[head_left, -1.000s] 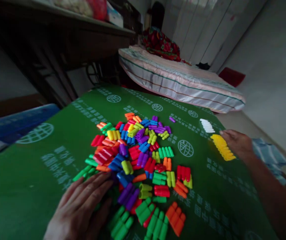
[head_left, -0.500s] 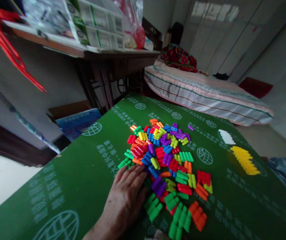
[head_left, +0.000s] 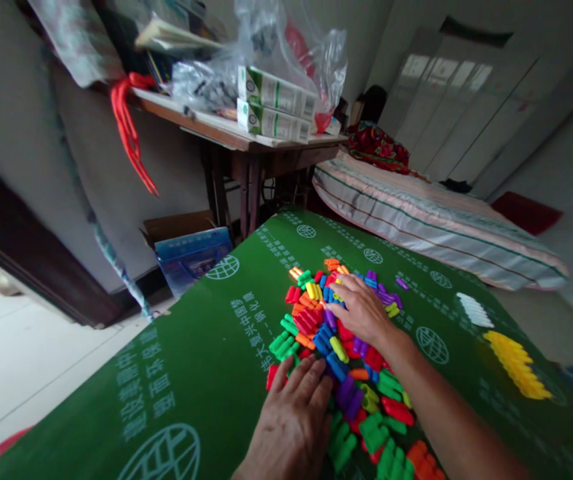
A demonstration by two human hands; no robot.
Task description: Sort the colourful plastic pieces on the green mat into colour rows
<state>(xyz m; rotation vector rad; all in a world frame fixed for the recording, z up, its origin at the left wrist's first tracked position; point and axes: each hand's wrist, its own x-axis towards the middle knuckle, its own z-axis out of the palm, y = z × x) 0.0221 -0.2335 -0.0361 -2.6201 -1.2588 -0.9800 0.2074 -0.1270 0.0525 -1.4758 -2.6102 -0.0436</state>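
A pile of small plastic tube-shaped pieces (head_left: 310,320), joined in short rows, spreads over the green board in red, orange, green, blue, purple and yellow. My left hand (head_left: 293,410) lies palm down on the near left edge of this pile, fingers extended beside green and red pieces. Reaching across from the right, my right hand (head_left: 361,308) is over the far part of the pile, with thumb and fingers apart. Its fingertips are near yellow and red pieces; its palm side is hidden. A purple piece (head_left: 349,397) sits just right of my left hand.
On the green board (head_left: 216,340), a white row of pieces (head_left: 475,310) and a yellow group (head_left: 516,365) lie at the right. Behind are a wooden table (head_left: 226,137) with boxes and plastic bags, a blue carton (head_left: 193,257) on the floor, and a bed (head_left: 431,223).
My right hand has come in from the right over the far part of the pile. My left hand stays at the pile's left edge. The camera view has shifted up and left.
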